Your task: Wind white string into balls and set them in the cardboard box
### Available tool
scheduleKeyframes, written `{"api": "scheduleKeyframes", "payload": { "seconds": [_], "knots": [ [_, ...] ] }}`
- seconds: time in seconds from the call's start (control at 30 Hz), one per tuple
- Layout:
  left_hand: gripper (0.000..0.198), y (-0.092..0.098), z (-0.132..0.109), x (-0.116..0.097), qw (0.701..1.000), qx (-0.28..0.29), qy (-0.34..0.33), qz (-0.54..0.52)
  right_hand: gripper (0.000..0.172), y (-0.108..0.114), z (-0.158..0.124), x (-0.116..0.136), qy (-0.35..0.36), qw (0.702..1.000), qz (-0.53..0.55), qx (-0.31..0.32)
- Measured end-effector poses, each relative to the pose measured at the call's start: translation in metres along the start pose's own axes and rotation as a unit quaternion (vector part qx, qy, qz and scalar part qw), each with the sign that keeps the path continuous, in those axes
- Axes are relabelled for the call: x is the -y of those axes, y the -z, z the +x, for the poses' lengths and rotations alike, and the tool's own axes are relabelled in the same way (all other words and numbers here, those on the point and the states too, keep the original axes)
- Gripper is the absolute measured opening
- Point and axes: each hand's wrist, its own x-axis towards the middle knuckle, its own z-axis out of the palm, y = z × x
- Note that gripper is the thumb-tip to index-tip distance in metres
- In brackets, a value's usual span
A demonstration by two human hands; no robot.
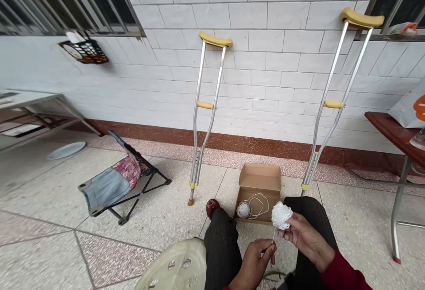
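My right hand (303, 237) is closed around a fuzzy white ball of yarn (281, 215), held above my lap near my right knee. A thin strand (274, 235) runs down from the ball to my left hand (255, 257), whose thumb and forefinger pinch it. Just beyond my hands, an open cardboard box (260, 178) sits on the floor with its lid tipped back. Inside it lie a smaller white ball of yarn (243, 210) and loose loops of white cord (262, 202).
Two crutches (205, 105) (333, 104) lean on the tiled wall. A folding stool (109, 188) stands left, a pale plastic stool (179, 265) beside my left leg. To the right is a red-brown table (395, 133); at far left, another table (36, 98).
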Motion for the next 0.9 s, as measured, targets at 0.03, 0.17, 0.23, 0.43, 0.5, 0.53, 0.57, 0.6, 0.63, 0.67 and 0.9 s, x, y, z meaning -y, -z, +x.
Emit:
{"api": "scheduleKeyframes", "payload": {
  "seconds": [0.03, 0.17, 0.23, 0.43, 0.5, 0.53, 0.57, 0.6, 0.63, 0.67, 0.9],
  "knots": [
    [0.057, 0.000, -0.002, -0.003, 1.000, 0.010, 0.003, -0.003, 0.039, 0.002, 0.002, 0.002, 0.013, 1.000, -0.013, -0.010],
    [0.052, 0.002, -0.006, -0.016, 0.999, 0.026, 0.012, -0.015, 0.038, 0.006, 0.000, 0.003, 0.067, 0.994, -0.068, -0.046],
    [0.050, 0.000, -0.007, -0.017, 0.999, 0.028, 0.017, -0.026, 0.039, 0.005, -0.002, 0.002, 0.087, 0.992, -0.069, -0.054],
    [0.052, -0.008, -0.016, -0.010, 0.997, 0.041, -0.004, 0.063, 0.034, 0.014, 0.010, 0.004, 0.167, 0.960, -0.203, -0.101],
    [0.047, -0.004, -0.020, -0.015, 0.991, 0.044, -0.034, 0.125, 0.029, 0.023, 0.017, 0.001, 0.202, 0.913, -0.326, -0.137],
    [0.043, 0.000, -0.021, -0.020, 0.986, 0.044, -0.056, 0.153, 0.029, 0.028, 0.018, -0.003, 0.208, 0.888, -0.386, -0.141],
    [0.038, 0.005, -0.021, -0.026, 0.980, 0.042, -0.079, 0.177, 0.029, 0.031, 0.018, -0.008, 0.200, 0.869, -0.434, -0.129],
    [0.033, 0.012, -0.020, -0.032, 0.975, 0.030, -0.103, 0.196, 0.031, 0.034, 0.016, -0.014, 0.178, 0.862, -0.464, -0.103],
    [0.031, 0.020, -0.018, -0.038, 0.970, 0.011, -0.123, 0.209, 0.033, 0.035, 0.013, -0.021, 0.145, 0.868, -0.471, -0.064],
    [0.030, 0.029, -0.015, -0.043, 0.966, -0.003, -0.133, 0.221, 0.036, 0.035, 0.008, -0.027, 0.105, 0.884, -0.455, -0.019],
    [0.034, 0.049, 0.004, -0.044, 0.979, -0.024, -0.091, 0.180, 0.055, 0.015, -0.032, -0.022, -0.024, 0.966, -0.203, 0.156]
  ]
}}
